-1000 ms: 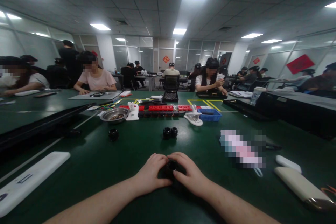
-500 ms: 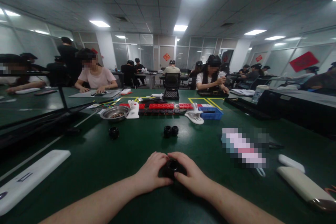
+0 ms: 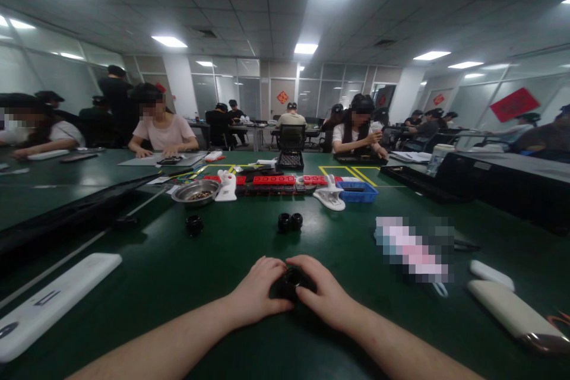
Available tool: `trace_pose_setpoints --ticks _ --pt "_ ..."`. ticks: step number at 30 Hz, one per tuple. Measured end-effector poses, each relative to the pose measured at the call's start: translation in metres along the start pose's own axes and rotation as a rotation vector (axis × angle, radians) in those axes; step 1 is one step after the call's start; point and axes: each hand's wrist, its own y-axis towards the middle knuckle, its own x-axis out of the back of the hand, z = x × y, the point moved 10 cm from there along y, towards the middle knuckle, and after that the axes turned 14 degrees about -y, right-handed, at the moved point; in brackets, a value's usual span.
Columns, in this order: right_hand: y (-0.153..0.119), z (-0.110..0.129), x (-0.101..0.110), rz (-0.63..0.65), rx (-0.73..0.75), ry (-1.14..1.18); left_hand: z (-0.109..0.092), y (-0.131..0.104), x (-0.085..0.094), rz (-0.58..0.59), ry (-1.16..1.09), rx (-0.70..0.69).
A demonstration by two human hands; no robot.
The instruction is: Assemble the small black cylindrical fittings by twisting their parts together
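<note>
Cupping from both sides, the left hand [image 3: 253,291] and the right hand [image 3: 327,297] have their fingers bent around a shiny black round part with a hole in its top [image 3: 293,279]. Both hands seem to grip it. It is at the middle of the green surface [image 3: 231,243], toward the near edge. I cannot tell if its bottom touches the surface.

It looks hard and stiff, likely made of plastic, and not too heavy. Its smooth, shiny skin may be slippery. The best place to hold it seems to be its round sides, with the thumbs near and the other fingers across from them. It does not look easy to break, but it could roll if let go on its side.

Farther off sit a pair of small black round parts [image 3: 290,222], side by side, and one lone black round part [image 3: 194,225] toward the left edge.
</note>
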Motion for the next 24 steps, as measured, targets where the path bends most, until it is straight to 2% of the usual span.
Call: trace_pose_setpoints --ticks 5,12,19,21,24 --pt "0.001 -0.013 0.002 -0.037 -0.143 -0.051 -0.001 0.001 0.001 -0.019 -0.009 -0.009" --pt "0.003 0.001 -0.003 0.058 0.006 0.041 0.002 0.0 0.0 0.002 -0.011 0.01" --pt "0.001 -0.012 0.002 -0.015 -0.143 -0.007 -0.002 0.0 0.002 -0.012 0.007 0.0" --pt "0.002 -0.008 0.005 -0.028 -0.13 -0.045 0.0 0.0 0.001 -0.023 0.015 -0.003" --pt "0.003 0.004 0.004 -0.002 -0.034 -0.035 0.001 0.0 0.0 -0.023 0.025 -0.009"
